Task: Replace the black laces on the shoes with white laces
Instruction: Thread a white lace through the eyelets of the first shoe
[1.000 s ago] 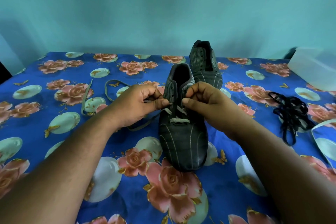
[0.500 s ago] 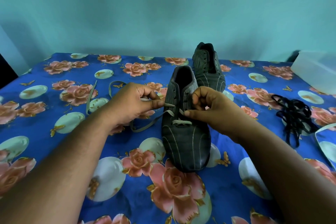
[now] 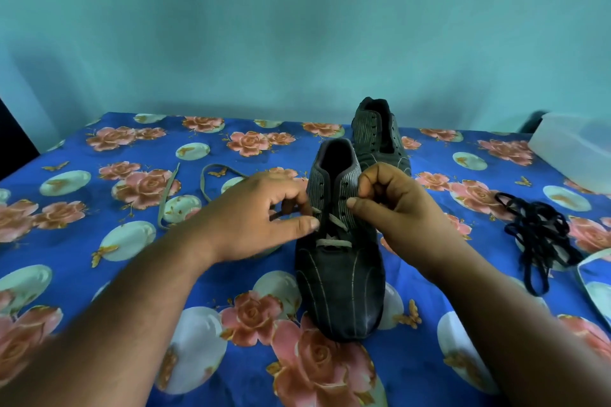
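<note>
Standing mid-bed on the floral bedsheet, the near shoe is being laced: its white lace is pinched by both the left hand and right hand (black laces piled toward the right edge).

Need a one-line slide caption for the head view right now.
Left hand and right hand thread a white flat lace through the near black striped shoe on floral cloth.

place: likely home | floral bedsheet | teal wall
</note>
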Tool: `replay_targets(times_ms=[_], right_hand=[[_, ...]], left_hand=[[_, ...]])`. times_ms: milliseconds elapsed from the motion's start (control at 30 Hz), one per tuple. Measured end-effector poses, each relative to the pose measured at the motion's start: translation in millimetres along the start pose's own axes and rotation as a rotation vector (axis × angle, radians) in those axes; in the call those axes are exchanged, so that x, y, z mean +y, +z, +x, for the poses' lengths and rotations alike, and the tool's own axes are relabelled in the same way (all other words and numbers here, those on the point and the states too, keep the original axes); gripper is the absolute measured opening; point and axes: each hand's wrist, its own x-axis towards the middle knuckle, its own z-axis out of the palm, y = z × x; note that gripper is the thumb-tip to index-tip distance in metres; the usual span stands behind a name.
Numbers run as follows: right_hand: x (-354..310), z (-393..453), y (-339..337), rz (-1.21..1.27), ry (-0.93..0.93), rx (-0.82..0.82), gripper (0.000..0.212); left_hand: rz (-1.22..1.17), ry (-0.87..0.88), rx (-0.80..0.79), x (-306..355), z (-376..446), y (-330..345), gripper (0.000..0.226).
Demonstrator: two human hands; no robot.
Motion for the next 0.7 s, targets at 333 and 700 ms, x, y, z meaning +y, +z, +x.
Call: replay_targets(times_ms=[333,700], right_hand=[[-6.6,-5.4,5.4,-0.114,-0.164,-0.057,0.018],[-4.2,-5.9,17.1,-0.573,-0.175,-0.093,0.035]], left_hand=[[-0.113,-0.134,-0.147,1.4,-1.5,-0.4,0.014],[-0.295,0.082,0.035,8.8,-1.0,-2.4,0.008]])
